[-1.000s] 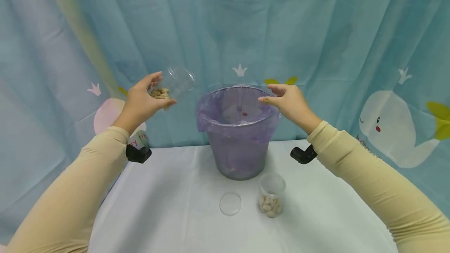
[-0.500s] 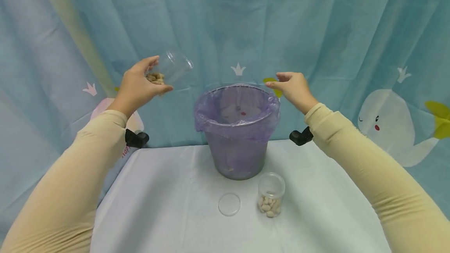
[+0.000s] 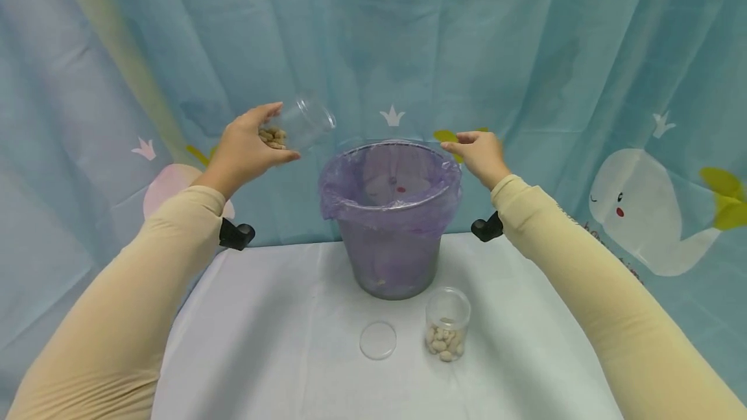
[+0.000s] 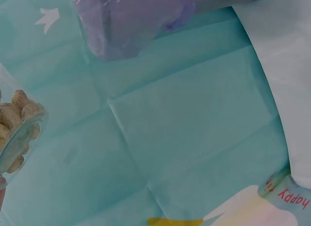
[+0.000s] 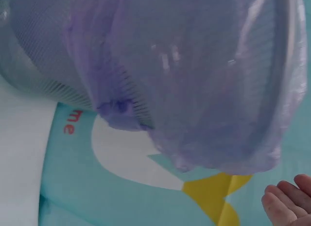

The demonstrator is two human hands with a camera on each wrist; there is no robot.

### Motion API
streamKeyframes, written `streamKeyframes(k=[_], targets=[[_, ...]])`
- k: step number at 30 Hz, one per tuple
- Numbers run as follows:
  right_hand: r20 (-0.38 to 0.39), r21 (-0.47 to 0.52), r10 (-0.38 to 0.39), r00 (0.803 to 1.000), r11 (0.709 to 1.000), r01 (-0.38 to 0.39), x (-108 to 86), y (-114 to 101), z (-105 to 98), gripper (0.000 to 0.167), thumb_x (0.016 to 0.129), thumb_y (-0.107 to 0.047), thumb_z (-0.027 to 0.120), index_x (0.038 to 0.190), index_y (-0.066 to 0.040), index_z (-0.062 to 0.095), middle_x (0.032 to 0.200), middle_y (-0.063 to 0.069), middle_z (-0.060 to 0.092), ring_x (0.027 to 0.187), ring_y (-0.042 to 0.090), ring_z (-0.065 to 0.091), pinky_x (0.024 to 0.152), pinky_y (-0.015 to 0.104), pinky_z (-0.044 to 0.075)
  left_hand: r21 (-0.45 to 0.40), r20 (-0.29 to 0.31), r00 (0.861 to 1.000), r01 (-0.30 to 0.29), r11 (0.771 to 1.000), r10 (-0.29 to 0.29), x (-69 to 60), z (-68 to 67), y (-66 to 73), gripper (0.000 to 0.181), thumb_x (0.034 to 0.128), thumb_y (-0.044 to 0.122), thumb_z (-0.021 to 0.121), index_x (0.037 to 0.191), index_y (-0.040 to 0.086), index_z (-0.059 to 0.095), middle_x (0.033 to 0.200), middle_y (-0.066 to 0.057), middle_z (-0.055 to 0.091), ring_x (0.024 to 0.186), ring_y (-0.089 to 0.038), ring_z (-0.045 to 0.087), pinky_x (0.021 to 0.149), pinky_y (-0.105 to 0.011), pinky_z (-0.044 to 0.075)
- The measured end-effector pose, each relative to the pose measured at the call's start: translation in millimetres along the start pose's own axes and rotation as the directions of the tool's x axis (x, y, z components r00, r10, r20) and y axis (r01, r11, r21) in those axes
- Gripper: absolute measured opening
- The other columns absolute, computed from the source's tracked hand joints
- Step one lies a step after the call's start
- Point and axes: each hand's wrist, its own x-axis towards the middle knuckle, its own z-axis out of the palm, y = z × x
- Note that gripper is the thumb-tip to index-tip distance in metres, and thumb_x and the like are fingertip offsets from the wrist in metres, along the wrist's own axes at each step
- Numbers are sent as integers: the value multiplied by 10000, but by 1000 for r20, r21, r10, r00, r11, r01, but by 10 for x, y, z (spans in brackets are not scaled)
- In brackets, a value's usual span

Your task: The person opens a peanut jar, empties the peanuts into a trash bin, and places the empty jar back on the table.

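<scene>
In the head view my left hand point(image 3: 248, 148) grips a clear plastic jar point(image 3: 309, 123), tilted with its mouth up and toward the bin. Tan, knobbly pieces like unshelled peanuts point(image 3: 272, 137) lie at its bottom; the left wrist view shows the jar's base and these pieces point(image 4: 19, 114) at its left edge. Between the hands stands a bin point(image 3: 393, 258) lined with a thin purple bag point(image 3: 385, 212). Beside the bin's right rim, my right hand point(image 3: 483, 153) hovers with fingers loosely bent. Nothing shows in its fingers point(image 5: 279, 206) in the right wrist view.
A second clear jar point(image 3: 448, 310), part filled with pale peanut-like pieces point(image 3: 446, 342), stands open on the white table point(image 3: 280, 355) before the bin. Left of it lies a round clear lid point(image 3: 378, 340). A blue patterned curtain point(image 3: 350, 37) hangs behind.
Both hands rose, then came down a little. Over the last half second my left hand moved right with the jar, closer to the bin, while my right hand shifted slightly left.
</scene>
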Motion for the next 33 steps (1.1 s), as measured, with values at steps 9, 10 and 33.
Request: streamKeyframes(k=[9,10,33], targets=[[-29,-7,-6,1000,1000,5,85,135,47,586,956,-329,666,1428,-17,514,1492,170,505,1391,339,460,1155,484,411,29,53,998,-31,999,29,-12,107,25,921,813,296,828,1569,211,310,1559,-98,420,1410,-389,371,1120,-611,366],[-28,-7,0,1000,1000,-1,86,143,53,579,958,-328,663,1425,-17,518,1491,167,506,1392,337,459,1156,482,410,31,58,998,-31,999,29,-13,117,21,920,814,300,827,1569,215,309,1561,-94,418,1409,-389,369,1119,-611,366],[-7,-34,1,1000,999,-1,41,398,265,510,981,-301,630,1384,3,561,1414,187,577,1307,355,544,1093,480,479,44,105,992,-80,996,76,-41,410,-15,895,812,205,830,1558,214,338,1428,-131,521,1236,-367,464,1097,-616,392]])
